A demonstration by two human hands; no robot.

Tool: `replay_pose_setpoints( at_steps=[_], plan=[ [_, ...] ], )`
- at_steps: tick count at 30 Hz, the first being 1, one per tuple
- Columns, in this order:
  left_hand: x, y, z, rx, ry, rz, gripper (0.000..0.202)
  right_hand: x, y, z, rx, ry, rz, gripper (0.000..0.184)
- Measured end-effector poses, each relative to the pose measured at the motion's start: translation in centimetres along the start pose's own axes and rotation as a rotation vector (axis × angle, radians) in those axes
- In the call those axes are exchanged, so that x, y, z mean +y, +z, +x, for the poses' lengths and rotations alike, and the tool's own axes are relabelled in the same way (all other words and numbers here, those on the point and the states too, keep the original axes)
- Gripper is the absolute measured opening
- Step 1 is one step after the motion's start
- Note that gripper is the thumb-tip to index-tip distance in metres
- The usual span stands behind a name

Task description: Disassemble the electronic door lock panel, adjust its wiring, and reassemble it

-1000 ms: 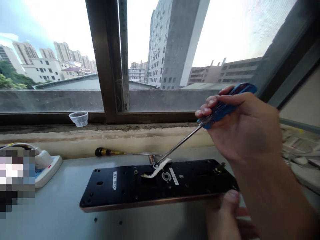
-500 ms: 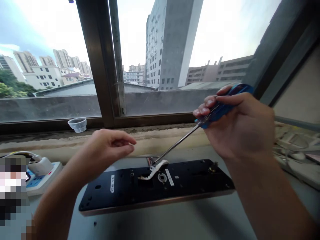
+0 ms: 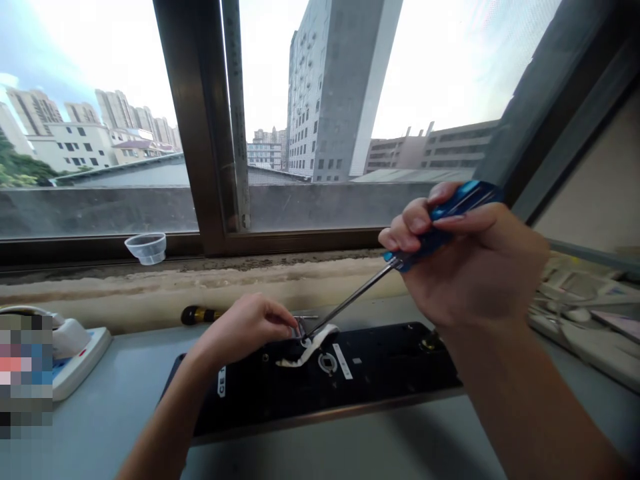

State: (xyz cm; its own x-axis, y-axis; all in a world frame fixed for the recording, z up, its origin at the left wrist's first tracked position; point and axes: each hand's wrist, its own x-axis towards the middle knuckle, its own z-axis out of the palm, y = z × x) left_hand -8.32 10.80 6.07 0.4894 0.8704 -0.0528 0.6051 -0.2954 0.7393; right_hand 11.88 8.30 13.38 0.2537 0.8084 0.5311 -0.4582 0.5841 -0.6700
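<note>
My right hand point(image 3: 465, 260) is wrapped round the blue handle of a screwdriver point(image 3: 357, 293), its shank slanting down to the left. The tip reaches the back edge of a long black panel point(image 3: 390, 360), which looks like the back of a door lock and lies flat on the table. My left hand point(image 3: 255, 327) has its fingers pinched beside that tip, at a small metal part; what they grip is too small to make out. A white strip point(image 3: 310, 350) curls up from the panel near the tip, left of a round fitting point(image 3: 328, 363).
Behind my left hand lies a second screwdriver with a black and yellow handle point(image 3: 197, 315). A clear plastic cup point(image 3: 147, 249) stands on the window ledge. A white power strip point(image 3: 85, 360) is at the left, and assorted white items point(image 3: 585, 320) lie at the right.
My left hand has moved right and down to the screwdriver's tip, its fingers closing there. The right hand keeps its grip on the screwdriver, nearly in place.
</note>
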Motion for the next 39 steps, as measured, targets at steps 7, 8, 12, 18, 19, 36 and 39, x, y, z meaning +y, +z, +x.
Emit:
replay_pose_setpoints(
  at_steps=[7, 8, 12, 18, 19, 36, 39],
  plan=[
    [1.1, 0.8, 0.1, -0.009, -0.068, 0.063, 0.023, -0.4, -0.1, -0.1, -0.036, -0.012, -0.008, 0.013],
    [1.0, 0.8, 0.1, -0.013, -0.071, 0.069, 0.023, -0.3, -0.2, -0.2, -0.043, -0.013, -0.006, 0.013],
    [0.7, 0.9, 0.2, -0.032, -0.062, 0.064, 0.023, 0.0, -0.3, -0.1, -0.055, -0.02, 0.015, 0.014],
    [1.1, 0.9, 0.3, -0.033, -0.087, 0.061, 0.024, 0.2, -0.2, 0.0, -0.075, -0.029, 0.012, 0.014],
    [1.2, 1.0, 0.4, -0.032, -0.089, 0.061, 0.024, 0.2, -0.3, 0.0, -0.078, -0.03, 0.014, 0.014],
    [0.5, 1.5, 1.5, -0.036, -0.153, -0.114, 0.019, -0.2, 0.1, -0.2, -0.012, -0.022, -0.019, 0.012],
    [0.6, 1.5, 1.5, -0.036, -0.168, -0.143, 0.018, -0.4, 0.2, -0.3, -0.007, -0.015, -0.025, 0.013]
  ],
)
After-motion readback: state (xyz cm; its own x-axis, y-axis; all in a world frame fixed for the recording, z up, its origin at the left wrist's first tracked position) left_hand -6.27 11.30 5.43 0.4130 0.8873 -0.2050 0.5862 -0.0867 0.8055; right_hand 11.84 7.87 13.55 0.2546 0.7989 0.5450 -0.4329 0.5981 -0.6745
